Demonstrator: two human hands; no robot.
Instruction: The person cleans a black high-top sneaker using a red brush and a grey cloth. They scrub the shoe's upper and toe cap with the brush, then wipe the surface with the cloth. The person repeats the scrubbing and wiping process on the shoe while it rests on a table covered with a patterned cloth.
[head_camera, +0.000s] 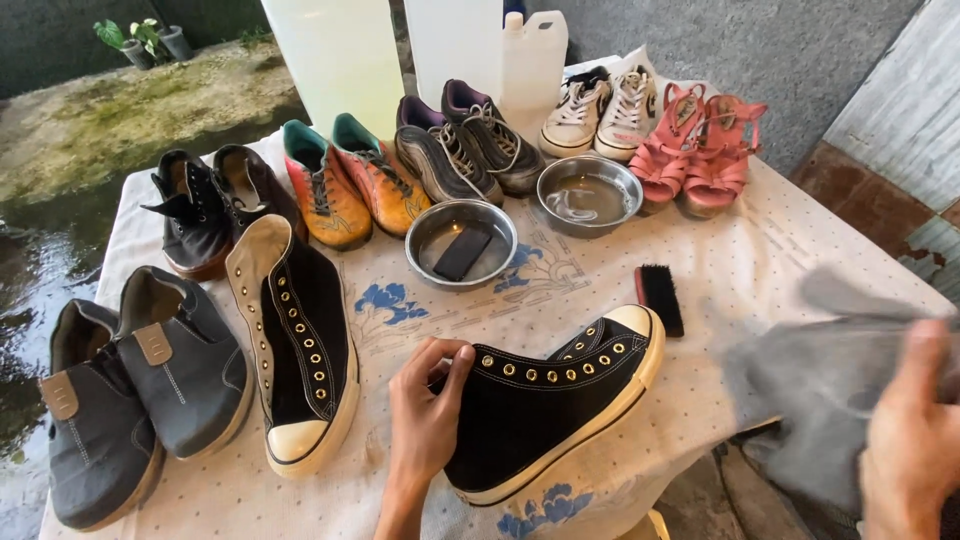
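Note:
My left hand (425, 410) grips the ankle collar of a black high-top sneaker (550, 400) with brass eyelets and a cream toe cap, lying on its side near the table's front edge. Its mate (300, 340) lies unlaced just to the left, toe toward me. My right hand (910, 440) holds a grey cloth (820, 385) at the right edge, blurred by motion. A small black brush (661, 298) rests on the tablecloth just beyond the held sneaker's toe.
On the white floral tablecloth (740, 270) stand two metal bowls, one with a black sponge (461, 243), one with water (588, 195). Pairs of shoes line the back and left: grey slip-ons (140, 380), black, orange, purple, white, pink sandals (700, 150). White jugs (533, 60) stand behind.

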